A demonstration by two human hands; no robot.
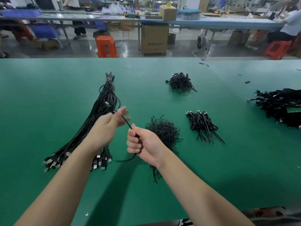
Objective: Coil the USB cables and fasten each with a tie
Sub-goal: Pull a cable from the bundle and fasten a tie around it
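Black cable (pixel 126 122) gripped in right hand (pixel 143 144); left hand (pixel 108 126) fingers (pixel 123 112) loosely extended.

cardboard box (pixel 154 39) (printing blurred, unreadable)

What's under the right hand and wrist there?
A loose pile of black ties on the green table, strands poking out below the wrist. The right hand covers the pile's near-left part.

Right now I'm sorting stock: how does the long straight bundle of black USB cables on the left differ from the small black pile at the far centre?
The long bundle lies stretched out, tied near its far end, plugs fanned toward the person; the far pile is a compact heap. The bundle is much longer. Both are black and rest on the green table.
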